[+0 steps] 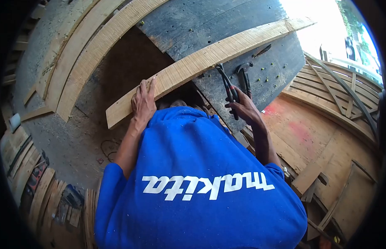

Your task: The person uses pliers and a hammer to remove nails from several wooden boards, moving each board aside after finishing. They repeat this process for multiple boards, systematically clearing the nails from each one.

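A long wooden board (201, 61) lies slantwise across the dark worktop, its near left end sticking out past the edge. My left hand (144, 101) grips the board near that end, with the fingers over its upper face. In my right hand (246, 108) are dark pincers (225, 81) with reddish marks on the handles. Their jaws touch or nearly touch the board's lower edge; whether they hold anything there is too small to tell. A hammer (244, 74) lies on the worktop (259, 89) just right of the pincers.
Curved boards (93, 50) lie at the upper left. Small yellowish bits and a dark jagged piece (262, 50) are on the worktop. Slatted wooden frames (334, 85) stand at the right, beside a plywood sheet (298, 133) with red stains. Wood offcuts (41, 193) fill the lower left.
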`<control>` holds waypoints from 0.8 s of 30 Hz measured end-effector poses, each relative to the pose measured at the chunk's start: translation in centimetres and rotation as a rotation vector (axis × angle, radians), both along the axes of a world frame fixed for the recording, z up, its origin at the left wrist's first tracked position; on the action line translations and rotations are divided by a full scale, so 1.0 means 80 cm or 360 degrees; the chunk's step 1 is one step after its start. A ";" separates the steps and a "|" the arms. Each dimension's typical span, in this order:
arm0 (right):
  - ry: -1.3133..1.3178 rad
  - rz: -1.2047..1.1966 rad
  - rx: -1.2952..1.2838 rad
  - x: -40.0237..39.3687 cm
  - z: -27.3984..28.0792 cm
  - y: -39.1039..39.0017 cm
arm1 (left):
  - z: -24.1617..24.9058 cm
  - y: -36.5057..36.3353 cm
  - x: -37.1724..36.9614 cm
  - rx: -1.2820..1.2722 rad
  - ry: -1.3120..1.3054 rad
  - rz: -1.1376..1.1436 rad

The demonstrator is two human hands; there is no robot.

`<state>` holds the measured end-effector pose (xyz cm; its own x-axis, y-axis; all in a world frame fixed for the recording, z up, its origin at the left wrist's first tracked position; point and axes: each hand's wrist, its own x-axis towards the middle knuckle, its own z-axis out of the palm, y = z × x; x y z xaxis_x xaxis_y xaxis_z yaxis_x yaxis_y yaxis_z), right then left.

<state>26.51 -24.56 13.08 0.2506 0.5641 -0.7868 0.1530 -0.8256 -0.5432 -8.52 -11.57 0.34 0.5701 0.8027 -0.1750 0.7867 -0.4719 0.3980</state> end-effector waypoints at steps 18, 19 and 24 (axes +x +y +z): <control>-0.0683 0.0947 -0.0068 -0.013 0.045 0.056 | -0.013 -0.010 0.002 0.0035 0.0019 0.0095; -0.0680 0.0949 -0.0071 -0.012 0.040 0.051 | -0.012 -0.010 0.002 0.0021 0.0032 0.0091; -0.0602 0.0926 -0.0112 0.000 0.039 0.055 | -0.015 -0.010 0.002 0.0031 0.0029 0.0098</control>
<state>26.54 -20.16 16.23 0.1873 0.6407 -0.7446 0.7492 -0.5834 -0.3136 -8.32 -12.39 -0.88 0.5164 0.8396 -0.1687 0.8214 -0.4300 0.3747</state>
